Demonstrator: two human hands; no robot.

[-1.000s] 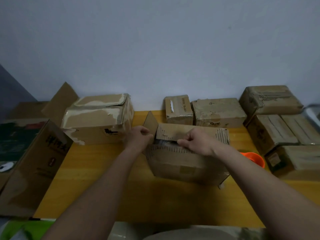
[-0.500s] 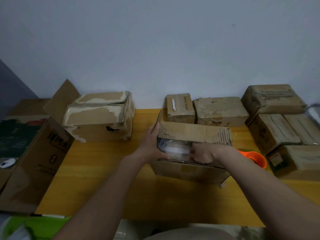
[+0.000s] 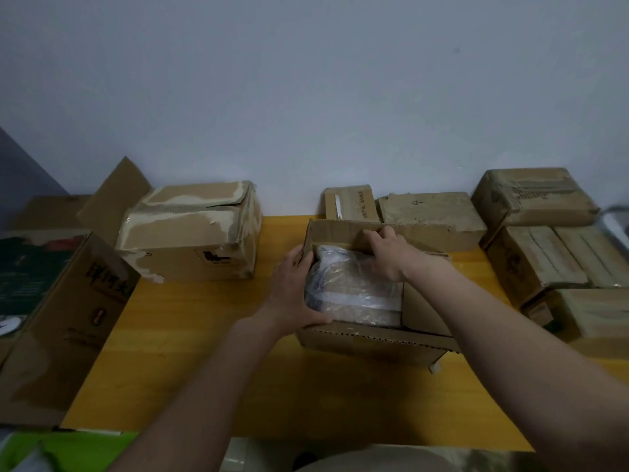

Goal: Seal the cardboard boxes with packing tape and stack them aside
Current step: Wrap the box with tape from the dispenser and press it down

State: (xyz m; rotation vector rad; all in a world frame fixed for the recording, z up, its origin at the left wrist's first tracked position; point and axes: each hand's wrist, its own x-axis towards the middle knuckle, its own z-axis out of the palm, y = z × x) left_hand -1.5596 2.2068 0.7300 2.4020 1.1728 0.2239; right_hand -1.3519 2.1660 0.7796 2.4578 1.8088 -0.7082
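An open cardboard box (image 3: 371,342) stands in the middle of the yellow table (image 3: 190,352). Inside it lies a clear plastic-wrapped packet (image 3: 350,291). My left hand (image 3: 294,291) clasps the box's left side, thumb at the near corner and fingers on the left flap. My right hand (image 3: 391,257) reaches over the opening and grips the far flap (image 3: 337,233), which stands upright. No tape roll or dispenser shows in this view.
A big taped box (image 3: 190,233) stands at back left. Two small boxes (image 3: 350,202) (image 3: 429,212) line the wall. A stack of taped boxes (image 3: 558,247) fills the right side. A large open carton (image 3: 58,318) leans at the left edge.
The flaps that covered the box top have been opened, baring the packet. My right hand moved from the near flap to the far flap; my left hand slid down the left side.
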